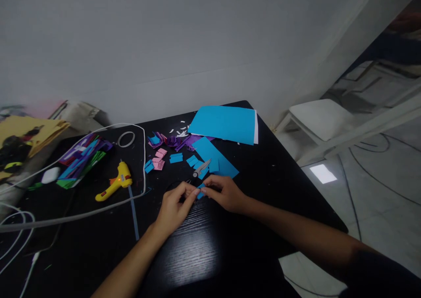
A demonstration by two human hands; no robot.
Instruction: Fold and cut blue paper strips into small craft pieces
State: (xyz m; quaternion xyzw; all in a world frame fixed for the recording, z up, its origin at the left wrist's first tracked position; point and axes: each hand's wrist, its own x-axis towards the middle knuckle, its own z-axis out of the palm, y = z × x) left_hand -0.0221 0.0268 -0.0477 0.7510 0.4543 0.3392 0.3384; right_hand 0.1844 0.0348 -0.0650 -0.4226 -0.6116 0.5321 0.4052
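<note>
Between my fingertips is a small piece of blue paper (pixel 200 194), held just above the front part of the dark table. My left hand (pixel 176 206) pinches its left side with thumb and fingers. From the right, my right hand (pixel 225 193) grips the other edge the same way. Just beyond my hands lie scissors (pixel 201 168) on blue paper pieces. Small folded blue pieces (pixel 176 158) and folded pink pieces (pixel 159 160) sit to the left of them. A larger blue sheet (pixel 225 160) lies under the loose pieces.
A yellow glue gun (pixel 120 180) with a glue stick lies left, inside a loop of white cable (pixel 144 157). Coloured strips (pixel 83 157) and a tape ring (pixel 126 139) are farther left. Blue sheets (pixel 226 122) lie at the back. A white stool (pixel 320 116) stands right.
</note>
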